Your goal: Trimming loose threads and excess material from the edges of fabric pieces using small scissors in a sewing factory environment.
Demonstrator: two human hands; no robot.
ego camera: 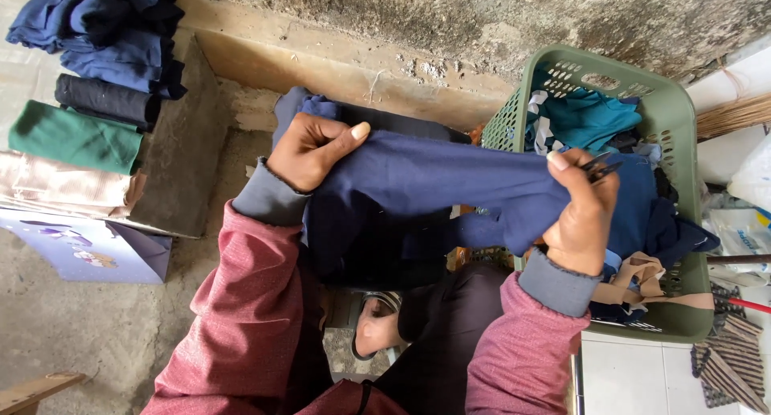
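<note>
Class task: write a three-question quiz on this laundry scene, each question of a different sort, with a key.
1. True or false: both hands grip the navy garment.
2. The green laundry basket lies nearer which hand: A left, B right?
3. What colour is the folded cloth just below the black roll?

Key: 1 true; 2 B; 3 green.
</note>
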